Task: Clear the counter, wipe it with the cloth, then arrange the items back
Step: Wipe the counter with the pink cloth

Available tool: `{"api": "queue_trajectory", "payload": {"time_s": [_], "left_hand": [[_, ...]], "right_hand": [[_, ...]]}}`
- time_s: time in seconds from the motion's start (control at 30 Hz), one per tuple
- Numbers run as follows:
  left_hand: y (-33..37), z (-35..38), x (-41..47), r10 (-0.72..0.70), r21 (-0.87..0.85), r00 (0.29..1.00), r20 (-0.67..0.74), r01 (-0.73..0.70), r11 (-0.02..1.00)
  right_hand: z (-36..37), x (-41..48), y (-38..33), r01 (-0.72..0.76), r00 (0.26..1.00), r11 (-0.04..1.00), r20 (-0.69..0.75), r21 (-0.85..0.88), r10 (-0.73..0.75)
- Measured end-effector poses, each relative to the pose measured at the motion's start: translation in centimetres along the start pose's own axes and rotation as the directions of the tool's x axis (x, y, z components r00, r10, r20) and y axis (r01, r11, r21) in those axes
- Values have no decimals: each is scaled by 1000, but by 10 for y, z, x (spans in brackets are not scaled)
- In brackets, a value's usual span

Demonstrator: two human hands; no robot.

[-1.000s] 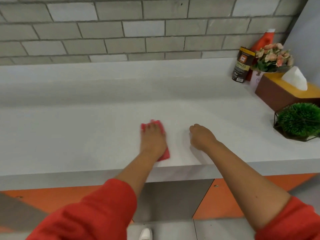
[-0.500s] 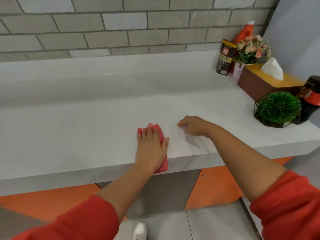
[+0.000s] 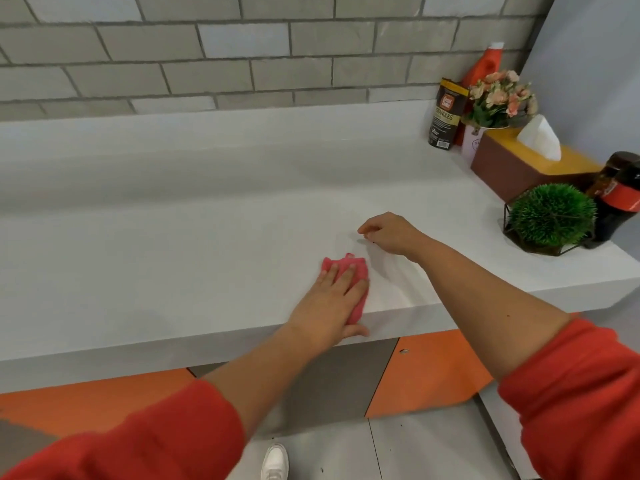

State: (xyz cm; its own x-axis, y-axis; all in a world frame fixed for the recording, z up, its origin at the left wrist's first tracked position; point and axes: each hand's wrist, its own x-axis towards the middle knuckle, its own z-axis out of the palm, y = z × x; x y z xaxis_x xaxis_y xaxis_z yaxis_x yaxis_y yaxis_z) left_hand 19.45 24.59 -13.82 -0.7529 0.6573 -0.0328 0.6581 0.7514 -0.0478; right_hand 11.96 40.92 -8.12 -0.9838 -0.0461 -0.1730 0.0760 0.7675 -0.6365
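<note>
A pink cloth [image 3: 348,268] lies on the white counter [image 3: 173,254] close to its front edge. My left hand [image 3: 332,299] presses flat on the cloth, fingers straight and thumb over the counter's edge. My right hand [image 3: 391,233] rests on the counter just right of and behind the cloth, fingers loosely curled, holding nothing. The cleared items stand grouped at the far right end: a dark coffee pouch [image 3: 446,116], a red bottle [image 3: 485,64], a flower pot [image 3: 498,98], a tissue box [image 3: 512,168], a green ball plant [image 3: 550,216] and a dark jar [image 3: 620,199].
A grey brick wall [image 3: 242,74] backs the counter, with a raised white ledge [image 3: 207,133] along it. Orange and grey cabinet fronts [image 3: 426,372] sit below. A grey side wall [image 3: 588,64] closes the right end.
My left hand has slid the cloth toward the front edge and a little to the right. My right hand stayed resting on the counter. The view shifted, bringing the dark jar into sight.
</note>
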Motion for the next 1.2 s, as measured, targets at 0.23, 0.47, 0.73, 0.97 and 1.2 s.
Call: {"api": "queue_trajectory", "payload": {"time_s": [0.23,0.47,0.73,0.97,1.2], "left_hand": [[-38,-5,-40,-476,-445,879,-35,413,795],[-32,-9,-13,-699,-890,715,-1,319,327],[-57,-1,0,-637,-762,770,-40,389,518],[-99,2,40,-629,-442,775,-58,545,712],[-68,6,45,-305,-313,950,-60,273,910]], "right_hand": [[45,4,-18,107,991,992,-83,67,-102],[107,-7,-39,163,985,939,-11,-302,-174],[84,-13,-24,237,971,855,133,-462,-198],[55,18,-22,170,984,954,-3,-247,-177],[37,67,-31,117,983,990,-132,-73,-126]]}}
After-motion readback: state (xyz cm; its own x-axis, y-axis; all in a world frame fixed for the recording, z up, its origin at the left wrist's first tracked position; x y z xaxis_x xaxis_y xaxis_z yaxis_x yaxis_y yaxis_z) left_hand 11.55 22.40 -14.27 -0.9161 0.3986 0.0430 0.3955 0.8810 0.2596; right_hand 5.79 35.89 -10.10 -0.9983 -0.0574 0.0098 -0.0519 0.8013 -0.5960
